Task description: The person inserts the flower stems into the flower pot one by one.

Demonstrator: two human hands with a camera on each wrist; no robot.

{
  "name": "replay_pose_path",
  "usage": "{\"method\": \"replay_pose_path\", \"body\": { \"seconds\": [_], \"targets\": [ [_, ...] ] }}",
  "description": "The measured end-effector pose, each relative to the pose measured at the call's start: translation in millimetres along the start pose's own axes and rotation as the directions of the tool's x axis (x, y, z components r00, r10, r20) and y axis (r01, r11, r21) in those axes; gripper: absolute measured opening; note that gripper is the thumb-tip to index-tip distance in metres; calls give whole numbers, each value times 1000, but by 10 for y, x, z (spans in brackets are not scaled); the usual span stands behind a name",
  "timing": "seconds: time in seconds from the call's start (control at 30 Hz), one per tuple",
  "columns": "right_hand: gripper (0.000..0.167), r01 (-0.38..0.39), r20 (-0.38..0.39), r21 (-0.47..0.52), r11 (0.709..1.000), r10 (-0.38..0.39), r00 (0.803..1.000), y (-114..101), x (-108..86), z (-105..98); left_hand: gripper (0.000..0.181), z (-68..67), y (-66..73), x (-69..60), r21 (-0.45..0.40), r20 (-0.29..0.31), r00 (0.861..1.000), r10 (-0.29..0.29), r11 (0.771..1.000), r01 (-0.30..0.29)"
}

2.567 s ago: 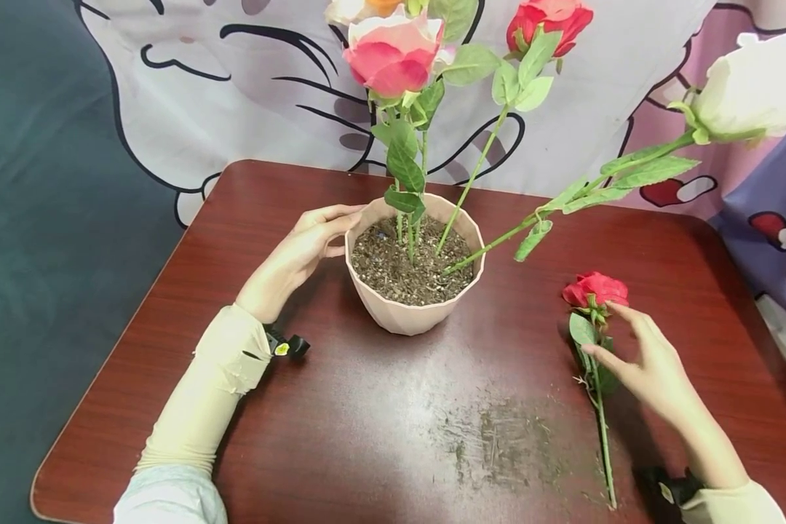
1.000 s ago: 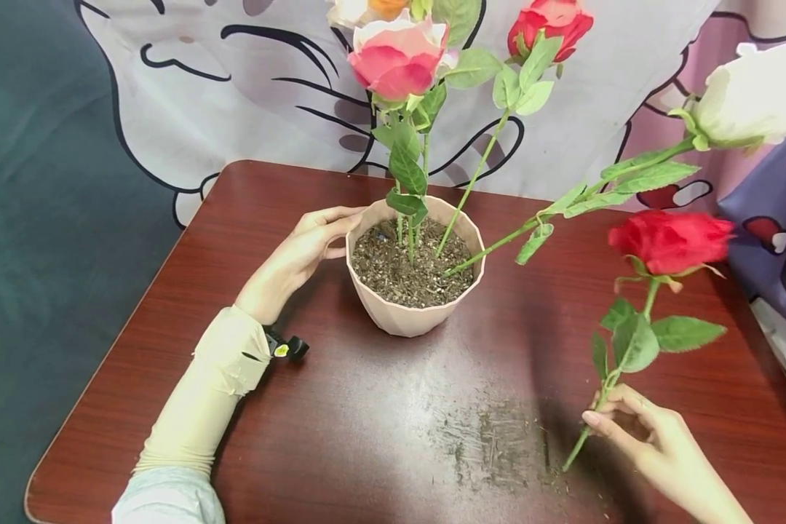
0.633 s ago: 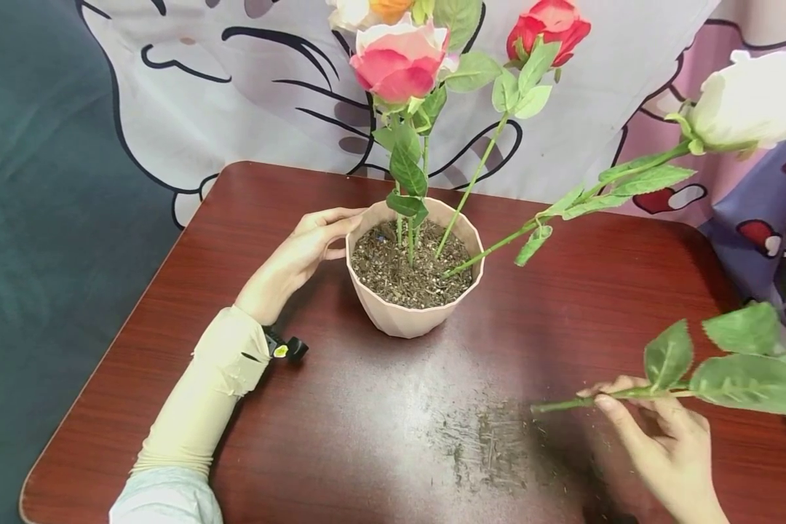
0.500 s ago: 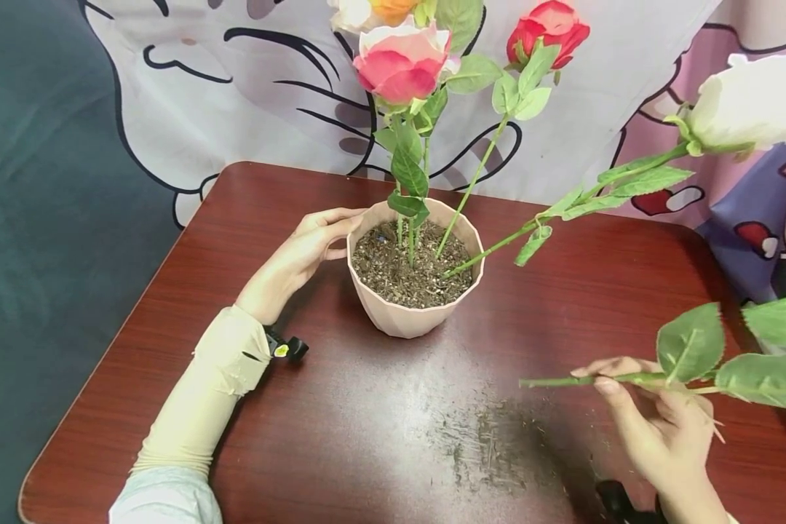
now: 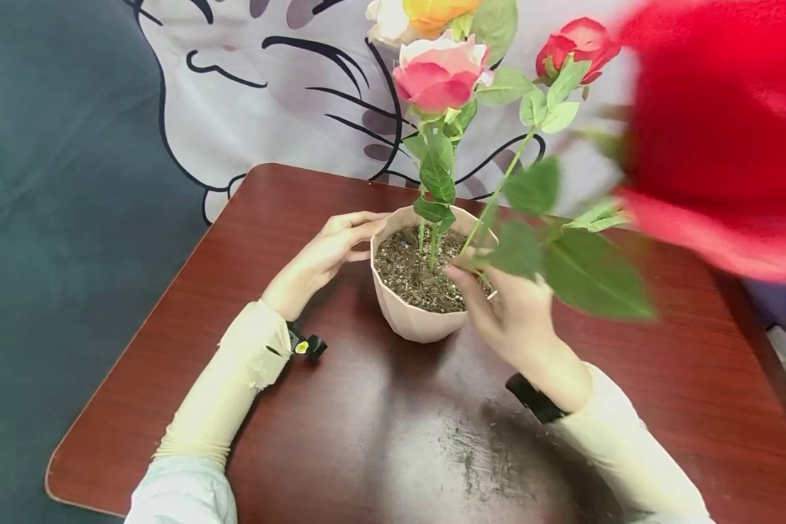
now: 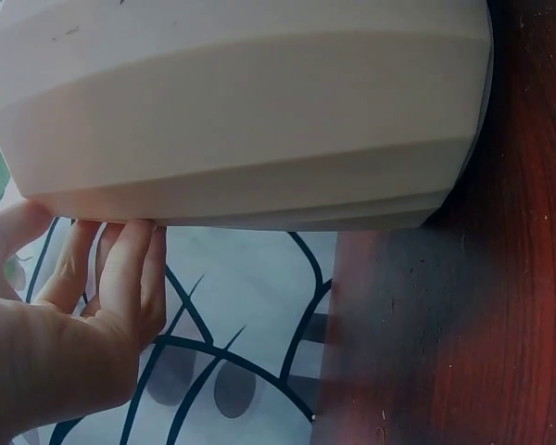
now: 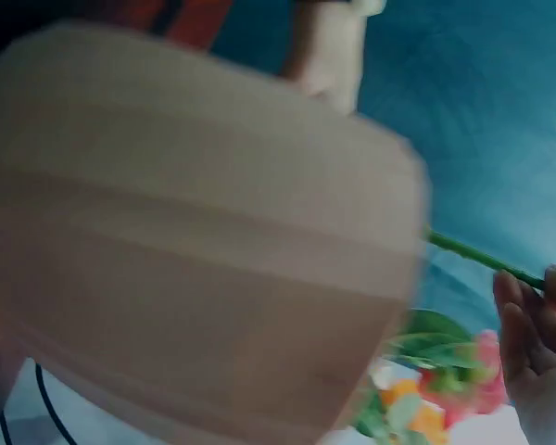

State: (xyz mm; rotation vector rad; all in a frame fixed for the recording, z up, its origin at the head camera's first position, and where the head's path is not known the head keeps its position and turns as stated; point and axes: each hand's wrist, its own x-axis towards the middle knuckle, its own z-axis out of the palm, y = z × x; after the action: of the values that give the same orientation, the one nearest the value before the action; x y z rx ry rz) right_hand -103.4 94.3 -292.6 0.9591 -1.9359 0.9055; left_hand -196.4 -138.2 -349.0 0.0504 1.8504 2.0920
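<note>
My left hand (image 5: pixel 327 255) rests against the left side of the pale pink flower pot (image 5: pixel 409 316), fingers fairly straight. In the left wrist view its fingertips touch the pot's outer wall (image 6: pixel 259 120). My right hand (image 5: pixel 517 313) pinches the stem of a red rose (image 5: pixel 727 131) above the pot's right rim. That bloom is large and blurred close to the head camera. In the right wrist view the green stem (image 7: pixel 473 254) runs from my fingers toward the pot's rim; its lower end is hidden. Dark soil (image 5: pixel 419 280) fills the pot.
A pink-and-white rose (image 5: pixel 440 76), an orange bloom (image 5: pixel 435 14) and another red rose (image 5: pixel 576 51) stand in the pot. The leaning white rose is mostly hidden. Soil smears (image 5: pixel 491 455) mark the brown table (image 5: pixel 288 451). A cat-print cloth (image 5: pixel 236 109) hangs behind.
My right hand picked up the red rose from the table, turned it, and carried it left to the pot. My left hand stays at the pot. The head view has shifted slightly.
</note>
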Motion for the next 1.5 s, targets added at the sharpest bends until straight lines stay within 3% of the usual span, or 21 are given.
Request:
{"method": "replay_pose_path", "body": {
  "seconds": [0.13,0.3,0.47,0.7,1.03,1.3,1.5],
  "targets": [
    [26,-12,123,-40,999,17,992,145,40,191,40,27,-13,19,7,-1,1000,-2,1000,2],
    [12,-1,205,-24,1000,6,979,243,19,334,40,32,-9,1,24,5,1000,-1,1000,1],
    [12,-21,318,-36,999,32,948,243,45,387,40,27,9,-20,49,26,999,23,999,-25],
    [24,-83,436,-46,995,95,895,249,51,365,40,69,14,-57,49,39,999,23,998,-25],
    [29,-74,477,6,997,63,877,234,74,379,36,95,52,-146,30,10,1000,9,1000,-9],
    [29,-66,549,-10,998,60,834,244,130,386,34,108,70,-127,8,-15,1000,18,1000,-18],
    [30,-103,530,-16,995,96,843,251,79,401,29,99,63,-119,33,-6,1000,4,999,-4]
  ]
}}
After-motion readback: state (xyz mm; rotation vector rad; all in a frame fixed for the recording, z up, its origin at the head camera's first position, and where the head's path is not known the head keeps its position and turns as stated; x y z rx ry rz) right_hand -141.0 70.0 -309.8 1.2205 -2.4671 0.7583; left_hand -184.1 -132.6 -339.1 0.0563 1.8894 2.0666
